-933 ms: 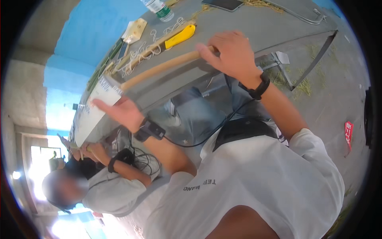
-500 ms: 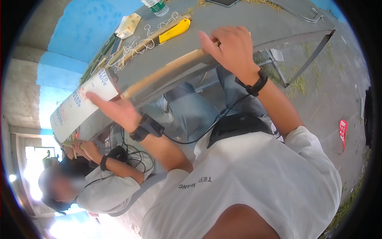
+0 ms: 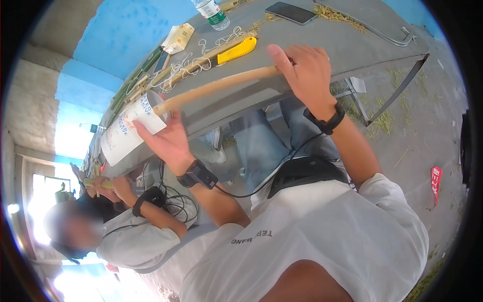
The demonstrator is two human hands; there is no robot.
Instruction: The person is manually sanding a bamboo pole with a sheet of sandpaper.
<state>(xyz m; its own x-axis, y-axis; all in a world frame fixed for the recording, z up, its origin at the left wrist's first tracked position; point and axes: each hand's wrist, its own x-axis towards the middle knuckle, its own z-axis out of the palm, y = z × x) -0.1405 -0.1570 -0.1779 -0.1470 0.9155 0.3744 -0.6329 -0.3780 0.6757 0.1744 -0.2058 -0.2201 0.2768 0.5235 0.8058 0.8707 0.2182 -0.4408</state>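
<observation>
My right hand is wrapped round one end of a tan wooden or bamboo stick, which slants down to the left along the table's near edge. The stick's other end lies at the mouth of a curled sheet of sandpaper, white-backed with blue and orange print. My left hand holds this sheet, thumb pressed on its printed back and fingers spread beneath, close to the stick's end. Whether the stick touches the rough inner face is hidden.
On the grey table lie a yellow utility knife, tangled white string, bamboo pieces, a small box, a water bottle, a phone and a metal saw frame. At left a co-worker handles a bamboo piece.
The sandpaper has curled up more, and the stick's left end now overlaps its opening. My left hand has shifted toward the stick. The whole view has swung slightly.
</observation>
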